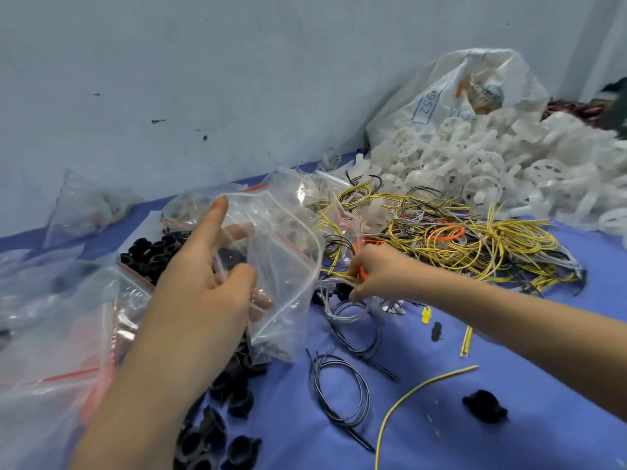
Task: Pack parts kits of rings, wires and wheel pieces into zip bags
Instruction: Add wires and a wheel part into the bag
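left hand [203,293] holds zip bag [285,239] | right hand [380,273] grips wires [475,242] (wheel heap [492,164] behind)

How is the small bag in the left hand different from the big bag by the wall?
The small zip bag is clear with a red line near its mouth; the big bag is milky white with blue print. The left hand holds the small zip bag up; the big bag lies by the wall behind the white wheel pieces. Both are plastic.
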Available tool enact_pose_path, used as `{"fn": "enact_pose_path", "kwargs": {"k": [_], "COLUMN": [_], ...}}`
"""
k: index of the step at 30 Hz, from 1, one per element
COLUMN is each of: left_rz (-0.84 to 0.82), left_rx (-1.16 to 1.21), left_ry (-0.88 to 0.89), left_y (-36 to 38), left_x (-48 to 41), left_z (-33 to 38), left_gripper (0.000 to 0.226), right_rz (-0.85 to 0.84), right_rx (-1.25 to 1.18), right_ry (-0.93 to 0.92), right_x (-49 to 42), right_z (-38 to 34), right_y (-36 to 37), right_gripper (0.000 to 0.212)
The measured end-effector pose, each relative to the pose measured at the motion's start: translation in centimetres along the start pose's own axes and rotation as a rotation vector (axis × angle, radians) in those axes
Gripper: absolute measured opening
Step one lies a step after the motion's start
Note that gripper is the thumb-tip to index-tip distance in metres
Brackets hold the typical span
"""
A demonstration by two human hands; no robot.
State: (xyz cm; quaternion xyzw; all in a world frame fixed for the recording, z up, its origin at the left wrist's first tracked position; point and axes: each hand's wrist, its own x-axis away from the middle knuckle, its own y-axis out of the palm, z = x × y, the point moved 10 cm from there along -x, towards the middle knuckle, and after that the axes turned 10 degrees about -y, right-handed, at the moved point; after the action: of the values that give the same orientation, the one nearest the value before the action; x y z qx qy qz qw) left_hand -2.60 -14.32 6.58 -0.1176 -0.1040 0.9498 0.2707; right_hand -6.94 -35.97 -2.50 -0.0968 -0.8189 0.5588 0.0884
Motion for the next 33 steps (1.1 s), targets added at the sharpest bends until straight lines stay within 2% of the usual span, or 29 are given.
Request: {"fn": "enact_pose_path", "kwargs": {"k": [4,9,11,14,16,18,22,26,28,30,33], "left_rz": [0.021,0.024,0.016,-0.010,-0.025,-0.041,-0.089,-0.087,-0.082,-0.082,-0.074], "left_rx": [0.007,0.000,0.008,0.045,0.042,0.053,0.043,0.022,-0.004,-0.048,-0.115], "left_ry": [0.002,0.015,0.015,0.014,0.023,0.028,0.027,0.040,0.036,0.039,0.062], "left_y": [-0.9,-1.3,-1.2,-0.6,-0.1,0.4,1.6,1.7,1.6,1.8,2.2], "left_x": [-0.2,-0.1,0.0,0.2,0.2,0.3,0.7,0.7,0.7,1.0,1.3], "left_z": [-0.2,0.0,0.1,0.3,0.6,0.6,0.9,0.9,0.8,1.0,1.5], "left_gripper": [0.074,0.074,0.073,0.069,0.061,0.060,0.062,0.066,0.073,0.074,0.072], "right_rz": [0.063,0.552,0.637,0.589,0.504,0.405,0.372,0.333,0.240,0.054,-0.210], "right_rx": [0.057,0.028,-0.078,-0.644,-1.072,-1.312,-1.362,-1.404,-1.519,-1.722,-2.013], "right_ry": [-0.083,-0.367,-0.425,-0.482,-0.437,-0.412,-0.446,-0.510,-0.550,-0.611,-0.601], "right_x": [1.2,4.3,5.3,5.6,5.2,4.8,5.0,5.7,6.2,6.7,7.4], "right_z": [-0.4,-3.4,-3.8,-3.7,-3.4,-3.9,-5.2,-6.3,-7.6,-9.6,-13.1], "right_y": [-4.2,-12.8,-14.7,-15.1,-14.1,-13.1,-13.1,-13.7,-13.8,-13.8,-12.9], "right_gripper": [0.004,0.011,0.008,0.024,0.032,0.030,0.018,0.025,0.025,0.014,0.021]}}
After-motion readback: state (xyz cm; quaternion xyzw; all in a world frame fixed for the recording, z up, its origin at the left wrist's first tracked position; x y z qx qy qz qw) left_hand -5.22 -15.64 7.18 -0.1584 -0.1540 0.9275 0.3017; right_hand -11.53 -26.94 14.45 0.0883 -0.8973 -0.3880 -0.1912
